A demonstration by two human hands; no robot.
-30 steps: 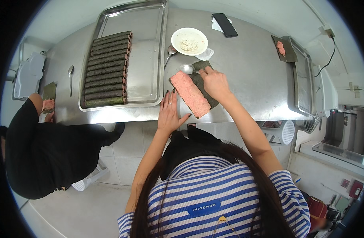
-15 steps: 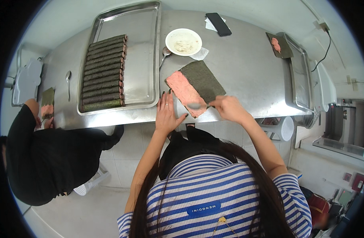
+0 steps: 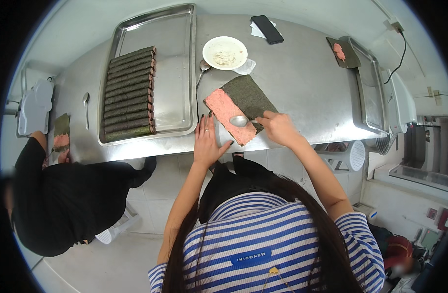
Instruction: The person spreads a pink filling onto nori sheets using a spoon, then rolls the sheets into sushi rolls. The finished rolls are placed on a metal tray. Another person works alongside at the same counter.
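Note:
A dark green nori sheet (image 3: 256, 100) lies slanted on the steel table in front of me. Pink paste (image 3: 219, 104) covers its left part in a wide strip. My right hand (image 3: 280, 128) is closed round the handle of a spoon (image 3: 238, 121), whose bowl rests on the paste near the middle of the strip. Flat on the table, fingers stretched and thumb apart, my left hand (image 3: 208, 141) lies at the sheet's lower left edge. Left of it, a large steel tray (image 3: 177, 73) holds a stack of nori rolls (image 3: 128, 93) with pink filling at their ends.
Beyond the sheet stand a white bowl (image 3: 225, 44) and a second spoon (image 3: 202, 71). A phone (image 3: 267, 29) lies at the back. At right, another paste-topped nori sheet (image 3: 350, 54) overlaps a tray (image 3: 368, 93). At left, a person in black (image 3: 77, 200) handles a nori sheet (image 3: 62, 128).
The spoon's bowl has shifted a little up the pink strip, away from me, and now shows more of its shiny surface. My left hand stays in place.

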